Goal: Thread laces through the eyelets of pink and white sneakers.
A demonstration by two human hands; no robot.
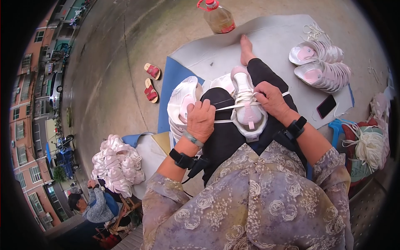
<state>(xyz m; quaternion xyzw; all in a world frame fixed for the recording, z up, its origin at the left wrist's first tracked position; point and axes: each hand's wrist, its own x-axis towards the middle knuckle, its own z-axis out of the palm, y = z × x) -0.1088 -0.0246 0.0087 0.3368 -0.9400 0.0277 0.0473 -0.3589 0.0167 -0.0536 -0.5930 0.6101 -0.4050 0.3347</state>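
Note:
A white and pink sneaker upper (250, 110) lies across my lap between my thighs, its toe pointing away from me. White shoelace (227, 108) is threaded through part of its eyelets. My left hand (201, 120) is closed on the lace and holds it stretched out to the left of the upper. At the upper's right edge, my right hand (273, 100) is closed with its fingertips at the lacing, and a bit of lace shows beyond it. Beside my left thigh stands a stack of similar uppers (182, 98), partly hidden by my left hand and leg.
On the grey mat (266, 37) at right lie nested uppers (321, 66) and a phone (326, 106). A bundle of white laces (370, 148) rests by a blue stool (336, 127). An oil jug (219, 18), red sandals (151, 89) and piled uppers (116, 164) surround the mat; another person (98, 204) sits lower left.

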